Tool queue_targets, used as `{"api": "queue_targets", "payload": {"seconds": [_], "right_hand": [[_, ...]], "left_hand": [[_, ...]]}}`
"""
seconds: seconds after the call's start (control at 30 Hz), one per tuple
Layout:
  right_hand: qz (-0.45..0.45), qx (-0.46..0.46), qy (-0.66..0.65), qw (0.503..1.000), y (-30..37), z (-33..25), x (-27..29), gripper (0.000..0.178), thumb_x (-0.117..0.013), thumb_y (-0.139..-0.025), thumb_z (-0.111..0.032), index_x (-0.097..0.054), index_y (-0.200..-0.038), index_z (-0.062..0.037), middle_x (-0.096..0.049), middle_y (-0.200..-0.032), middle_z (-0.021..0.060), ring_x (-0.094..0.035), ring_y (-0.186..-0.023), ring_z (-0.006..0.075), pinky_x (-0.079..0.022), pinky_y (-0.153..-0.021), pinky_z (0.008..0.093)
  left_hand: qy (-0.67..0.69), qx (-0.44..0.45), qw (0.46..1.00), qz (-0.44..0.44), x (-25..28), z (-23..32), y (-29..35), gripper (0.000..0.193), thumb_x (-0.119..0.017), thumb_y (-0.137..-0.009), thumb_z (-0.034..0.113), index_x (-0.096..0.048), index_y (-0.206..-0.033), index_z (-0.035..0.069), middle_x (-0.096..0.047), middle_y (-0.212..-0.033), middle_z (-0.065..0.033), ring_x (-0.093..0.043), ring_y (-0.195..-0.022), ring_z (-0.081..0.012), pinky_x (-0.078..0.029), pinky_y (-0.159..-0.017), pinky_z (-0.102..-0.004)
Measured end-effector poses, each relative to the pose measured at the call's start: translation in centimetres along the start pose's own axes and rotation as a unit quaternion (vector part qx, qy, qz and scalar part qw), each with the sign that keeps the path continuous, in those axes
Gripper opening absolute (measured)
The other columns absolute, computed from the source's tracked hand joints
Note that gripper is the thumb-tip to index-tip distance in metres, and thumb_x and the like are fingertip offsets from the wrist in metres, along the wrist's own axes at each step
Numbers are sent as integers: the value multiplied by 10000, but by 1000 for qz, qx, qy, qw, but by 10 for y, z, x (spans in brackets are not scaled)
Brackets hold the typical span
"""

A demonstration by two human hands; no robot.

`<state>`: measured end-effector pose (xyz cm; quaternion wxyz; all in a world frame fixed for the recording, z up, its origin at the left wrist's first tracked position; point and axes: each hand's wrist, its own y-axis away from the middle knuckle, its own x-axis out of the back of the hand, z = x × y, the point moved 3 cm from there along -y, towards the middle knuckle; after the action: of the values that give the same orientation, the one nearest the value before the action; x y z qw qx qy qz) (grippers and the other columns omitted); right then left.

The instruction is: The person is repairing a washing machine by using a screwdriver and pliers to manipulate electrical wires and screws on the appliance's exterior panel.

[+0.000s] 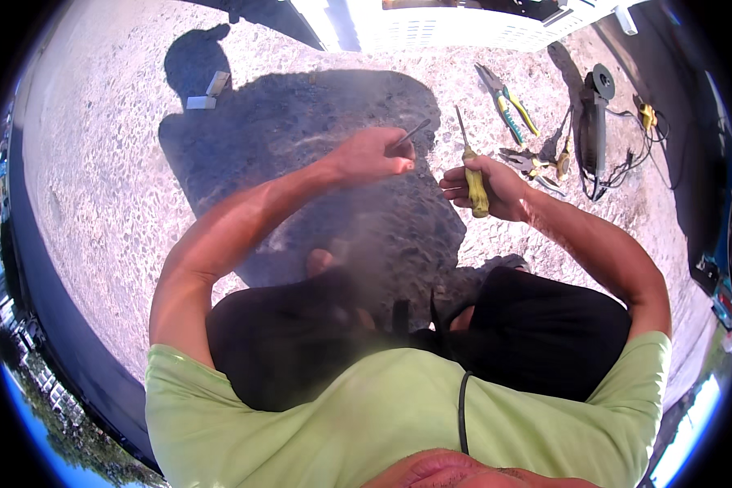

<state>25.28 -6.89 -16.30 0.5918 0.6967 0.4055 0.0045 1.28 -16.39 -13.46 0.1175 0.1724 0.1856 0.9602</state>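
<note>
My left hand (372, 154) is closed, its thumb and fingers pinching a slim dark metal piece (416, 132) that sticks out past the fingertips. What kind of piece it is cannot be made out, as most of it is hidden in the hand. To the right, my right hand (500, 189) holds a screwdriver (479, 195) by its yellow handle, the thumb over it and the fingers behind. The screwdriver's thin shaft points up and away from me. The two hands are apart, above the stony ground.
Right of the screwdriver lie large pliers (512, 106) with green and yellow handles, smaller pliers (531, 165), a yellow-handled tool (563, 166) and an angle grinder (597, 130) with a cord. Two small white blocks (201, 102) lie far left. A white slatted panel (439, 31) stands ahead.
</note>
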Motion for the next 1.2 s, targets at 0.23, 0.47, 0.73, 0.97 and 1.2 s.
{"api": "queue_targets", "payload": {"seconds": [0.23, 0.47, 0.73, 0.97, 1.2], "right_hand": [[-38, 27, -9, 999, 5, -1, -14, 422, -454, -987, -315, -594, -1175, 36, -661, -1057, 143, -646, -931, 243, -519, -848, 365], [60, -9, 14, 998, 20, 15, 19, 378, -469, -993, -296, -603, -1100, 41, -666, -979, 152, -657, -835, 242, -532, -778, 364], [91, -20, 30, 995, 22, 30, 41, 371, -476, -995, -280, -608, -1098, 51, -671, -988, 162, -659, -830, 246, -537, -776, 376], [61, -13, 4, 998, 20, 17, 37, 420, -437, -1006, -307, -591, -1157, 53, -661, -1074, 172, -652, -923, 257, -529, -837, 382], [-116, 55, -90, 988, 17, -4, 10, 484, -406, -1000, -359, -569, -1242, 28, -640, -1148, 143, -627, -1011, 265, -490, -928, 393]], "left_hand": [[-19, 89, 993, 69, 16, 3, -25, 269, -680, -862, 245, -706, -1012, 24, -697, -891, -95, -646, -844, -158, -508, -768, -331], [-230, 104, 954, 162, 60, -97, -47, 297, -659, -844, 287, -694, -1031, 58, -694, -993, -167, -663, -939, -329, -510, -836, -417], [-310, 44, 937, 156, 39, -115, -72, 268, -646, -846, 274, -651, -974, 38, -642, -1002, -207, -609, -1008, -398, -480, -896, -467], [-188, 93, 974, 87, 39, -74, -60, 327, -651, -841, 294, -667, -1049, 42, -682, -1035, -192, -653, -984, -343, -507, -863, -429], [70, 33, 994, -73, -21, 58, -43, 313, -705, -872, 273, -685, -1064, 26, -675, -892, -51, -617, -768, -146, -511, -706, -325]]}}
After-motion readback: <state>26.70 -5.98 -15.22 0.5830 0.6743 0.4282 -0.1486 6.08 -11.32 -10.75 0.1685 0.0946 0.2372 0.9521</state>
